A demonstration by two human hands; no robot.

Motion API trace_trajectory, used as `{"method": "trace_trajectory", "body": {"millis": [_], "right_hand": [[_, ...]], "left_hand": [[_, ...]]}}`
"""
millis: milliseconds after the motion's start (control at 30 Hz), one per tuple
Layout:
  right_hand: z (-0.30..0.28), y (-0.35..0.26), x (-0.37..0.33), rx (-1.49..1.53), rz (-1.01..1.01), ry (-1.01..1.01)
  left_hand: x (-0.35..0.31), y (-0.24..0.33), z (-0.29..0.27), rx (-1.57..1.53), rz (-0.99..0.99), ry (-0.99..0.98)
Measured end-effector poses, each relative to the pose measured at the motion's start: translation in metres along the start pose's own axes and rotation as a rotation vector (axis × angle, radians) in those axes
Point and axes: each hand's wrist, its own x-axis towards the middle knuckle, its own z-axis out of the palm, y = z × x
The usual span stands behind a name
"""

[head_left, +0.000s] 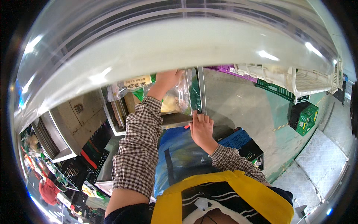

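Observation:
My left hand [168, 83] reaches over a metal-framed bin holding clear plastic packs. It is on or just above a clear bag of pale produce [170, 102]; its fingertips are hidden, so its grip does not show. Beside it lies a printed pack [138, 83] with a beige label and green parts. At the bin's near right corner, my right hand [201, 130] is closed, fingers curled close to the metal frame [203, 93]. A small red tip sticks out by its thumb; what it belongs to is hidden. Checked sleeves cover both forearms.
A broad blurred pale band [179, 48] crosses the upper view. A blue plastic-covered bundle [179, 151] is below the bin. A blue crate [235, 139] stands to its right. Farther right are a green crate [308, 118] and white crates [311, 83]. Black crates [72, 173] stand left.

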Motion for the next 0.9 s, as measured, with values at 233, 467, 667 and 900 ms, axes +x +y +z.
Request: {"method": "trace_trajectory", "body": {"millis": [233,467,667,900], "right_hand": [[0.000,0.015,-0.008,0.042,-0.018,0.088],[-0.048,0.008,-0.017,0.104,-0.258,-0.012],[-0.151,-0.098,-0.024,0.390,-0.955,0.168],[-0.084,-0.231,0.032,0.383,-1.062,0.147]], "left_hand": [[-0.150,0.090,-0.113,0.410,0.771,0.909],[-0.229,0.055,-0.245,0.824,0.340,1.323],[-0.287,0.038,-0.121,0.460,0.130,1.140],[-0.319,-0.042,0.017,-0.234,-0.091,0.916]]}}
